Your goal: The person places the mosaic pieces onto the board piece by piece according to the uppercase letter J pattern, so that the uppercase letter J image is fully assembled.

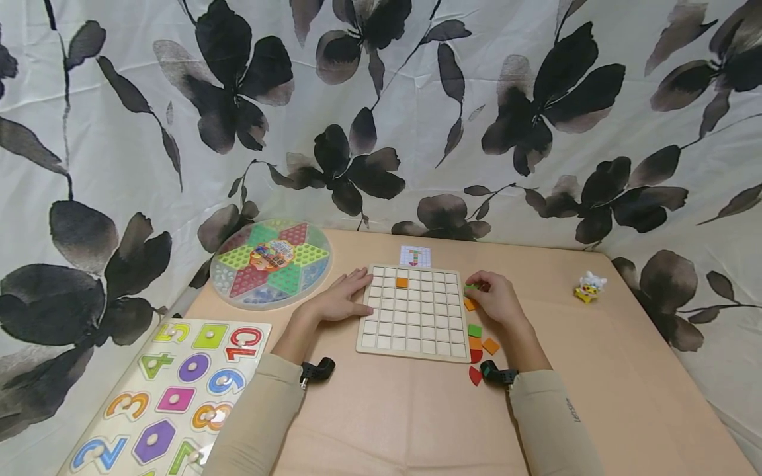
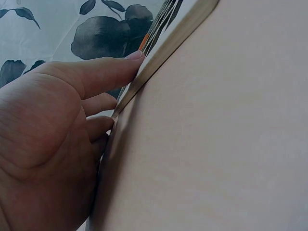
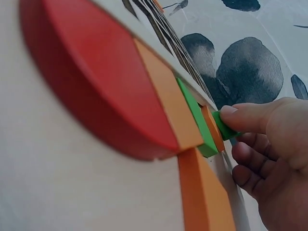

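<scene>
Pale wooden grid board (image 1: 411, 314) at the frame's centre, between two hands.
Its near edge runs almost level, dipping slightly rightward; one square orange tile (image 1: 402, 283) sits in an upper cell. The left hand (image 1: 343, 299) has its fingers extended, thumb touching the board's left edge; the right hand (image 1: 495, 297) pinches a green block (image 3: 224, 126), too covered to tell its long axis. Smooth, flat-sided orange blocks (image 1: 491, 346) and a curve-edged red piece (image 3: 103, 77) lie right of the board.

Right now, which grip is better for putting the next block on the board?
Probably the right grip: it pinches a green block, with loose blocks nearby. The left grip touches the board at its left edge.
</scene>
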Demonstrator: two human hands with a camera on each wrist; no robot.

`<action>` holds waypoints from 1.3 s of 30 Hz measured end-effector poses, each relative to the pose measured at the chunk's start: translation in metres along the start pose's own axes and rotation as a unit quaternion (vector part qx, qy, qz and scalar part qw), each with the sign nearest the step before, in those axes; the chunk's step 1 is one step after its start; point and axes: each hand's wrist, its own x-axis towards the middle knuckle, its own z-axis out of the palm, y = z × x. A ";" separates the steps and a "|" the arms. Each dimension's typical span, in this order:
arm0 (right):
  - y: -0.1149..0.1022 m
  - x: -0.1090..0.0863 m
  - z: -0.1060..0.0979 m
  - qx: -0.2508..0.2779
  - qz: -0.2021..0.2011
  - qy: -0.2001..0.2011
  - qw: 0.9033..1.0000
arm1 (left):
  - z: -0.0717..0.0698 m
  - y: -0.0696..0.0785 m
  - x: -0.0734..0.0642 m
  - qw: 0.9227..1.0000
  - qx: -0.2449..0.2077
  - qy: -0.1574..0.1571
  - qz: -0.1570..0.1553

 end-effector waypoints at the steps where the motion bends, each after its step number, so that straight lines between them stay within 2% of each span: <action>1: 0.000 0.000 0.000 0.003 0.001 -0.003 1.000 | 0.000 0.000 0.000 1.000 0.000 -0.001 -0.001; 10: 0.001 0.001 -0.004 0.026 -0.008 -0.010 1.000 | 0.000 0.001 0.000 1.000 0.003 0.000 -0.004; 15: -0.005 0.001 -0.006 0.078 0.004 -0.006 0.997 | 0.000 0.002 0.001 1.000 0.006 -0.001 -0.006; 18: -0.011 0.001 -0.007 0.129 0.025 -0.008 0.991 | 0.000 0.002 0.002 1.000 0.007 -0.001 -0.007; 23: -0.020 0.002 -0.009 0.225 0.059 -0.016 0.972 | -0.001 0.003 0.002 1.000 0.007 0.000 -0.009; 25: -0.022 0.003 -0.010 0.239 0.062 -0.015 0.969 | -0.001 0.004 0.002 1.000 0.007 0.000 -0.009; 29: -0.026 0.005 -0.011 0.245 0.055 -0.014 0.968 | -0.001 0.004 0.003 1.000 0.004 0.001 -0.010; 34: -0.033 0.005 -0.008 0.290 0.047 -0.018 0.956 | 0.000 0.005 0.002 1.000 0.004 0.000 -0.013; 39: -0.042 0.007 -0.002 0.306 0.042 -0.018 0.951 | -0.001 0.006 0.001 1.000 -0.003 0.002 -0.014</action>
